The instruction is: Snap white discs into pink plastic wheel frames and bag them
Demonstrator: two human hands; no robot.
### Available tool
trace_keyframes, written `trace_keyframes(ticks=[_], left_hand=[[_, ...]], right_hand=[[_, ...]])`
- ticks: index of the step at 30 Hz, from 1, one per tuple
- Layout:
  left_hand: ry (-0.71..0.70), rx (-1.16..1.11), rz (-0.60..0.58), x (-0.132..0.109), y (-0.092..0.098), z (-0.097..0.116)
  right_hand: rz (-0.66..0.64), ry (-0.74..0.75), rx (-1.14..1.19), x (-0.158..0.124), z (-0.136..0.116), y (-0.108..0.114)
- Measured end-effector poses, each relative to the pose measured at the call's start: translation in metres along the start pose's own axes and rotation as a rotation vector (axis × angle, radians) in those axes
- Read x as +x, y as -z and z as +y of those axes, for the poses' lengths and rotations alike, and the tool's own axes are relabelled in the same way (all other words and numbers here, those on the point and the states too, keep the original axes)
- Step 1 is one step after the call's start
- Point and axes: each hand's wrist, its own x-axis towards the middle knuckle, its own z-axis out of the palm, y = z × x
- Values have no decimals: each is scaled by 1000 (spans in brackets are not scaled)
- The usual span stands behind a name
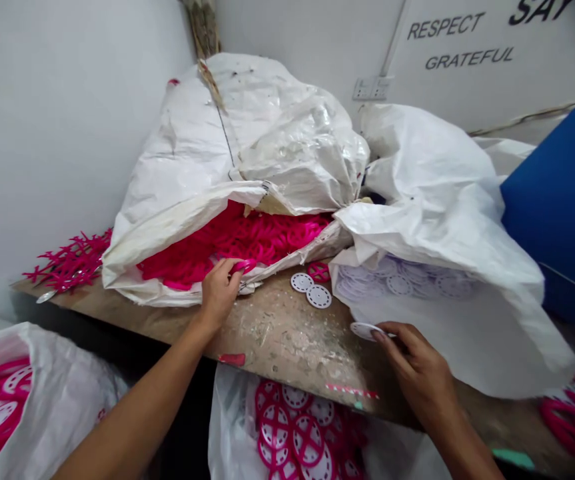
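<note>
My left hand [221, 290] reaches into the mouth of a big white sack [207, 160] full of pink plastic rings [247, 240] and pinches one pink ring at the sack's lip. My right hand [420, 370] holds a white perforated disc [366, 330] by its edge, just in front of a second white bag [447, 200] that holds many more white discs [407, 277]. Two loose white discs [311, 289] and a pink ring [319, 271] lie on the worn wooden bench [287, 340] between my hands.
Under the bench's front edge an open bag [312, 430] holds pink rings fitted with white discs. A similar bag [7, 400] stands at the lower left. Pink scrap sprues [70, 260] lie at the bench's left end. A blue panel [562, 200] stands at the right.
</note>
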Motion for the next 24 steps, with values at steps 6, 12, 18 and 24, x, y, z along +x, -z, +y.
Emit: trace_keyframes(ticks=[6, 12, 18, 24], left_hand=[[618, -1029, -392, -97, -17, 70], [658, -1183, -505, -140, -32, 104], [348, -863, -512, -149, -31, 106], [214, -712, -512, -150, -25, 108]], right_hand=[[-138, -189, 668, -26, -55, -14], [-107, 8, 468, -46, -55, -26], [-210, 44, 472, -51, -51, -20], [-283, -113, 608, -55, -50, -16]])
